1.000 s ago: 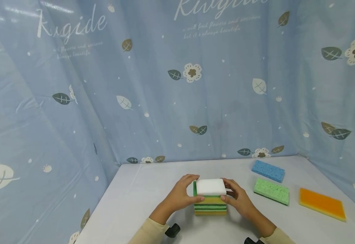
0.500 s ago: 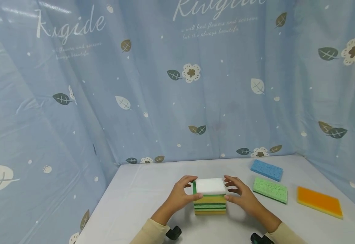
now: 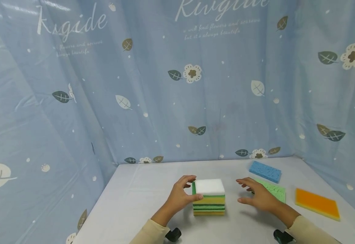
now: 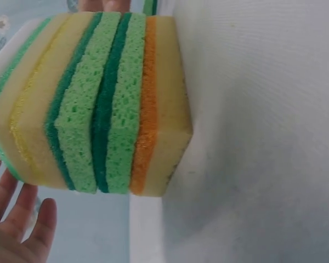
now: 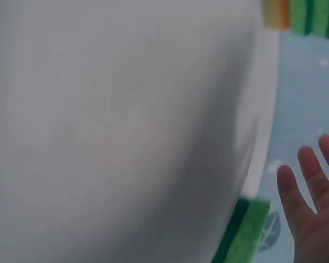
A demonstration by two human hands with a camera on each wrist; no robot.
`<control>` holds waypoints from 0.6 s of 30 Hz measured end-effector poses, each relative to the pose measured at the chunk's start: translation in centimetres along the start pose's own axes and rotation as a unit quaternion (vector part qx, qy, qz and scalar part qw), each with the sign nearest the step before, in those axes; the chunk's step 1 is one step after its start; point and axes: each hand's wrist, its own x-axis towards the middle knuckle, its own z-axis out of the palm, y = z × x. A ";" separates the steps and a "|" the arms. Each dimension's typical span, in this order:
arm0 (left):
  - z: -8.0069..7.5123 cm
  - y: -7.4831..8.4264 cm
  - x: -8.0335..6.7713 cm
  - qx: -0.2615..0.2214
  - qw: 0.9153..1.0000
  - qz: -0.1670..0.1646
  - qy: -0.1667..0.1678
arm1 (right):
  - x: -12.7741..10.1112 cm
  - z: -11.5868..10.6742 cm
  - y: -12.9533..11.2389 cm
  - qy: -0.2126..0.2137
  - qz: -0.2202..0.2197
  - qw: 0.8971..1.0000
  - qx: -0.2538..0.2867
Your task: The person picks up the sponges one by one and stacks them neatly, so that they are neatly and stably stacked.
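A neat stack of sponges [image 3: 209,205] stands on the table, layered in cream, orange, light green, dark green and yellow, with a white piece [image 3: 209,187] on top. My left hand [image 3: 177,196] holds the stack's left side, its thumb along the front face and its fingers at the back corner. In the left wrist view, fingers [image 4: 23,211] spread near the upper layers of the stack [image 4: 118,109]. My right hand [image 3: 259,196] is off the stack to its right, fingers apart and holding nothing. It partly covers a light green sponge [image 3: 277,191] in the head view.
A blue sponge [image 3: 265,171] lies at the back right, and an orange sponge [image 3: 317,204] with a pale underside lies farther right. The white table [image 3: 153,179] meets a blue patterned curtain [image 3: 153,135] at the back and sides.
My right hand has let go of the stack's right side and moved right, toward the light green sponge. My left hand stays at the stack, which has kept its place.
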 end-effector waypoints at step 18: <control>-0.1 -0.3 0.3 0.006 1.000 -0.004 -0.002 | -2.8 -6.8 4.5 -0.038 0.024 0.978 -0.206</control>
